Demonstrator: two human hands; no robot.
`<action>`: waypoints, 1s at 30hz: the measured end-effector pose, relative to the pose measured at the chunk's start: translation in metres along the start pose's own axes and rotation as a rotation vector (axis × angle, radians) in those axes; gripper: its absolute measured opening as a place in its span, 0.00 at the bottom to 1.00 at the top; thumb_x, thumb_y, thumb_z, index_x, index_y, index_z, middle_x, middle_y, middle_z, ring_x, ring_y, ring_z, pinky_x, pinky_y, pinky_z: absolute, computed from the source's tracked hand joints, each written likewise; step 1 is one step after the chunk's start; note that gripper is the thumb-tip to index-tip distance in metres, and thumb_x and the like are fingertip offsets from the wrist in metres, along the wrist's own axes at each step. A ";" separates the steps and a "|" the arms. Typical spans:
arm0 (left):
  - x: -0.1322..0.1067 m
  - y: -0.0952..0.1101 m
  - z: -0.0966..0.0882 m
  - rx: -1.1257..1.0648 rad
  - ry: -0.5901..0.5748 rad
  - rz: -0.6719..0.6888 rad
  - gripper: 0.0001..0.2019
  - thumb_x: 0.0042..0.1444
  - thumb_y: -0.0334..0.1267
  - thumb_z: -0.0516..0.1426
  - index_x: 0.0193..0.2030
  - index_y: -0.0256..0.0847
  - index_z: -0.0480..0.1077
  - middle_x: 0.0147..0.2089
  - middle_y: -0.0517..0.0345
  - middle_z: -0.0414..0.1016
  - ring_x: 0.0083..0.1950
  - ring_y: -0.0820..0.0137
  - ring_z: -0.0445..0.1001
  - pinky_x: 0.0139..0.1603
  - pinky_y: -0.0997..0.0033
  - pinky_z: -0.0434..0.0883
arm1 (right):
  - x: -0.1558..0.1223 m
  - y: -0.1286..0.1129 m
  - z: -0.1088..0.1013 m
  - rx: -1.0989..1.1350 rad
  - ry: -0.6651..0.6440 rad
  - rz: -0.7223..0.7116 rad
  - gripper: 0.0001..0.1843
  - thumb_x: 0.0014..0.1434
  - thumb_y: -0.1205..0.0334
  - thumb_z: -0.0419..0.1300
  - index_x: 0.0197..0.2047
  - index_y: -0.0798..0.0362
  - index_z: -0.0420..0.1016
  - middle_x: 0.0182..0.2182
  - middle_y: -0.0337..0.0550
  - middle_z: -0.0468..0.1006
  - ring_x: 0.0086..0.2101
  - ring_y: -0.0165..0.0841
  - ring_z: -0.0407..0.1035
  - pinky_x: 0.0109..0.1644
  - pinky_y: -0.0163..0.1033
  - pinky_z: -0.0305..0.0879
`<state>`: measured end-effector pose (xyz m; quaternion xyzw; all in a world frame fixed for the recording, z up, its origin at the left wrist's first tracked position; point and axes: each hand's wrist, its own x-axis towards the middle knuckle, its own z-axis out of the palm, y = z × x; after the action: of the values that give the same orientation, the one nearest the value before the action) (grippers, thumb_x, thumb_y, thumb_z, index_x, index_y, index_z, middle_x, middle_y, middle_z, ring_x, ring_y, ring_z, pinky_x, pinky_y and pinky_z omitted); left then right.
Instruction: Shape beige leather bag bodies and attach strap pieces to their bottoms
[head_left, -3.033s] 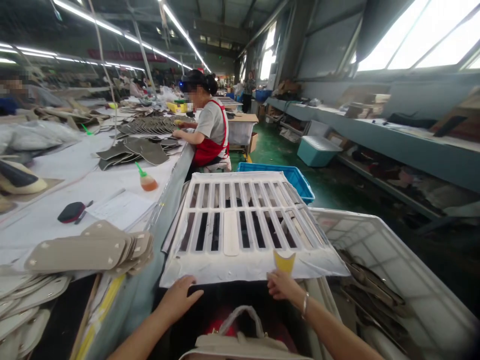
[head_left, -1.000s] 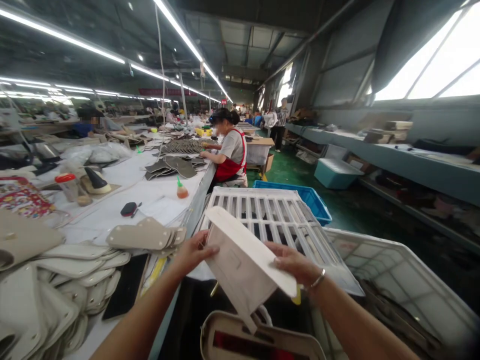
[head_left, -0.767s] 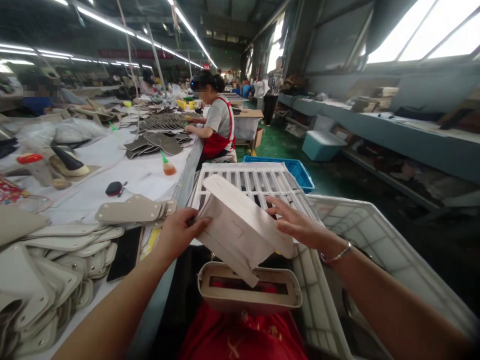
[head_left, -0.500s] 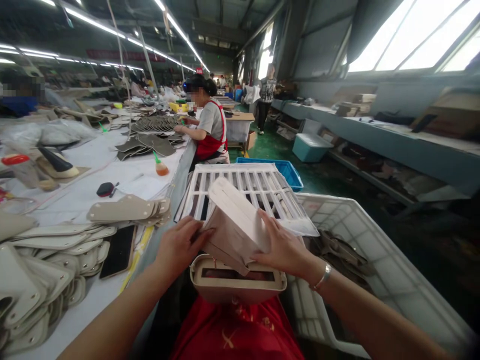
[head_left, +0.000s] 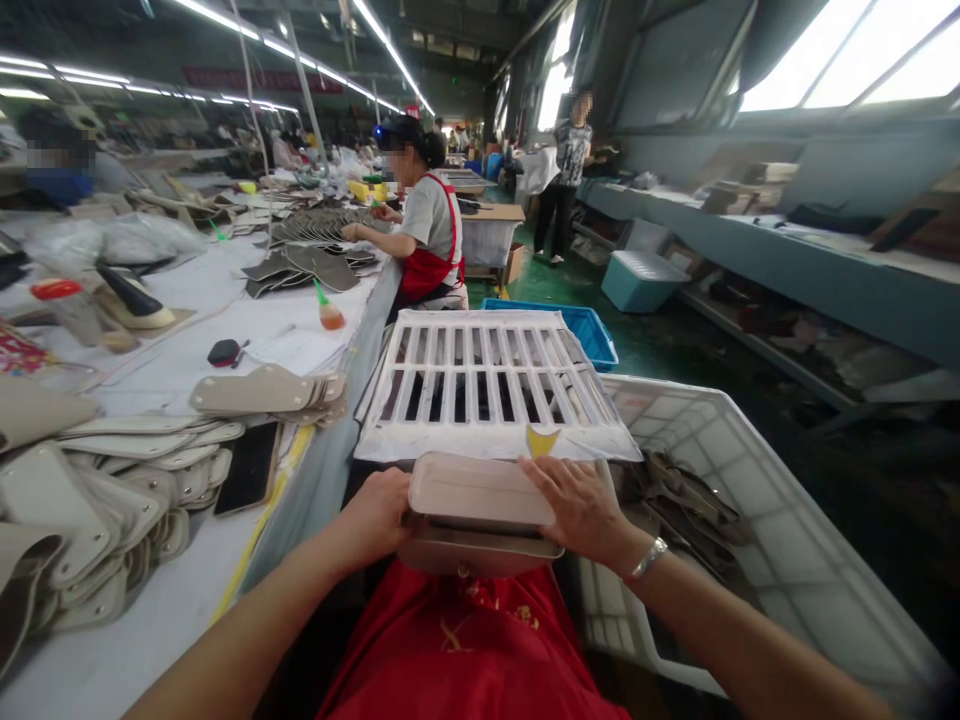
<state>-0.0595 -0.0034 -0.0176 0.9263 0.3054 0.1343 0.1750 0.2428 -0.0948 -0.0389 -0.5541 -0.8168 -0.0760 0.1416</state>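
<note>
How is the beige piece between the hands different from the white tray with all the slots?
Colour: the beige piece is tan, while the white tray is whiter.
Surface: the beige piece has a solid top; the white tray has two rows of long slots.
Size: the beige piece is smaller than the white tray.
Shared: both are pale and longer than they are deep.

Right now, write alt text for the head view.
A left hand and right hand touch opposite ends of a beige box-shaped piece near a red apron. Ahead lies a white slatted rack; beige cutouts lie on the table at left.
</note>
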 end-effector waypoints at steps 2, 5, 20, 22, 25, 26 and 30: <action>-0.008 -0.006 -0.003 -0.094 0.045 -0.072 0.07 0.51 0.39 0.55 0.36 0.40 0.70 0.40 0.53 0.71 0.44 0.65 0.67 0.47 0.65 0.64 | 0.000 0.001 -0.002 -0.034 -0.009 -0.012 0.44 0.47 0.57 0.62 0.64 0.55 0.48 0.50 0.53 0.65 0.45 0.44 0.60 0.49 0.49 0.55; -0.021 -0.019 -0.004 -0.308 0.204 -0.272 0.11 0.54 0.39 0.52 0.42 0.40 0.69 0.45 0.54 0.70 0.48 0.66 0.67 0.51 0.65 0.64 | 0.007 -0.004 0.000 -0.074 0.004 -0.023 0.44 0.50 0.50 0.61 0.64 0.56 0.48 0.48 0.54 0.65 0.44 0.44 0.60 0.48 0.48 0.55; -0.022 -0.025 0.050 -0.498 0.259 -0.571 0.23 0.50 0.36 0.56 0.53 0.36 0.61 0.53 0.48 0.67 0.52 0.65 0.67 0.55 0.61 0.63 | 0.019 -0.027 0.004 -0.078 -0.158 -0.260 0.39 0.51 0.46 0.58 0.62 0.56 0.55 0.36 0.51 0.66 0.35 0.39 0.60 0.40 0.44 0.55; -0.019 -0.030 0.049 -0.399 0.225 -0.542 0.24 0.49 0.35 0.56 0.54 0.35 0.60 0.53 0.48 0.66 0.53 0.65 0.66 0.56 0.61 0.62 | 0.022 -0.029 0.005 -0.104 -0.184 -0.269 0.41 0.50 0.44 0.58 0.61 0.57 0.55 0.37 0.51 0.66 0.34 0.39 0.60 0.38 0.43 0.55; -0.013 -0.027 0.042 -0.119 0.197 -0.464 0.26 0.48 0.33 0.56 0.56 0.34 0.58 0.55 0.46 0.64 0.55 0.60 0.63 0.58 0.56 0.60 | 0.028 -0.035 0.007 -0.153 -0.246 -0.267 0.44 0.47 0.42 0.59 0.61 0.58 0.55 0.36 0.51 0.66 0.32 0.38 0.60 0.34 0.42 0.55; -0.011 -0.022 0.040 0.001 0.211 -0.431 0.26 0.48 0.32 0.55 0.56 0.35 0.59 0.55 0.45 0.63 0.56 0.58 0.61 0.58 0.53 0.59 | 0.029 -0.038 0.007 -0.169 -0.271 -0.256 0.44 0.46 0.41 0.60 0.60 0.58 0.55 0.36 0.51 0.66 0.32 0.38 0.61 0.33 0.41 0.55; 0.001 0.015 0.042 0.201 0.158 -0.120 0.18 0.52 0.32 0.54 0.52 0.38 0.63 0.54 0.47 0.64 0.56 0.59 0.60 0.57 0.55 0.59 | 0.033 -0.050 0.006 -0.215 -0.343 -0.175 0.46 0.42 0.43 0.64 0.59 0.58 0.56 0.36 0.51 0.68 0.31 0.39 0.63 0.30 0.40 0.57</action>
<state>-0.0361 -0.0241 -0.0493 0.9059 0.3848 0.1647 0.0645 0.1841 -0.0832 -0.0322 -0.4979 -0.8610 -0.0794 -0.0665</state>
